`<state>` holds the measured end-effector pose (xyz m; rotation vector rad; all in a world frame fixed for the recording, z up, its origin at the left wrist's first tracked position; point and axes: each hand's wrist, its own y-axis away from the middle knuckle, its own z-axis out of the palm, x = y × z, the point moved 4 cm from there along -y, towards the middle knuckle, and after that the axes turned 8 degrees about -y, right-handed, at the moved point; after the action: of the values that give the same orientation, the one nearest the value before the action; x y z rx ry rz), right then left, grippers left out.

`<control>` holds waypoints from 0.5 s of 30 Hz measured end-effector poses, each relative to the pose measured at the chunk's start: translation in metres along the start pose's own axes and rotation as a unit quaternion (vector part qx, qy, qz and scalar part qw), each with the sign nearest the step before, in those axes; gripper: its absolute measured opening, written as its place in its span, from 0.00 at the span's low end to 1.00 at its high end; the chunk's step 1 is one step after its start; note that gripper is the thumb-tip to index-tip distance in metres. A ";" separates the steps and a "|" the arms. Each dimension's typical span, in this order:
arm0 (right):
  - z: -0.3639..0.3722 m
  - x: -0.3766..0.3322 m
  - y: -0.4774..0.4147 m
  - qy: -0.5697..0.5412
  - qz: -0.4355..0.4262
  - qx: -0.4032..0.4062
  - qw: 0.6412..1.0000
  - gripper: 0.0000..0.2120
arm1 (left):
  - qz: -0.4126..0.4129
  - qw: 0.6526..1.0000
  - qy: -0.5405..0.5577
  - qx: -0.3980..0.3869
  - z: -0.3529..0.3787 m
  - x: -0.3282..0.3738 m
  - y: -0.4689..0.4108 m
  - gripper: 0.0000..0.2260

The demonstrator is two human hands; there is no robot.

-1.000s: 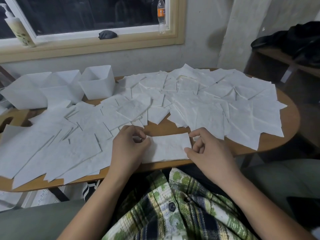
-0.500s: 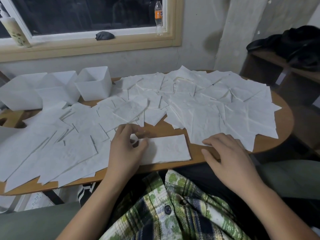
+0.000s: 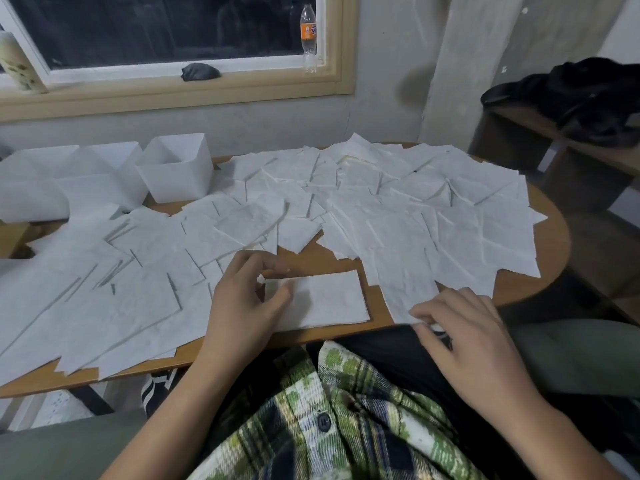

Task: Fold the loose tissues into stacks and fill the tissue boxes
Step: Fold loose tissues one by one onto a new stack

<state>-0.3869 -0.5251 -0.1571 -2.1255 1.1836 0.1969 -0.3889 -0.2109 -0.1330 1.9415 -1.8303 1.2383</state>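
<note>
the loose tissues [image 3: 398, 233] are thin matt paper, crinkled and creased; the folded tissue [image 3: 325, 299] looks flatter and smoother. the bench [image 3: 550, 244] is smooth wood with a dull sheen. the boxes [image 3: 176, 174] look like matt white plastic. the bottle [image 3: 308, 36] is clear glossy plastic. the shirt [image 3: 346, 427] is soft checked cloth. the wall [image 3: 242, 123] is rough plaster.

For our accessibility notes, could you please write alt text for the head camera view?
A person's left hand holds one end of a folded tissue on a wooden table while the right hand pinches a loose tissue at the near edge. Scattered tissues and open white tissue boxes lie beyond.
</note>
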 end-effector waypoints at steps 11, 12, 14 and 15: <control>-0.030 -0.037 -0.037 -0.183 0.041 0.107 0.976 0.02 | -0.026 0.998 0.044 -0.040 -0.002 0.005 0.004 0.10; -0.031 -0.043 -0.040 -0.193 0.036 0.107 0.975 0.02 | -0.025 0.997 0.054 -0.044 -0.002 0.006 0.004 0.10; -0.031 -0.055 -0.044 -0.212 0.021 0.102 0.972 0.03 | -0.030 0.996 0.070 -0.052 -0.003 0.005 0.005 0.10; -0.031 -0.061 -0.045 -0.220 0.012 0.099 0.970 0.02 | -0.034 0.995 0.078 -0.056 -0.003 0.005 0.005 0.11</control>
<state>-0.3917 -0.4866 -0.0846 -1.7742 0.9219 0.5120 -0.3952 -0.2139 -0.1296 1.7802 -1.7048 1.2027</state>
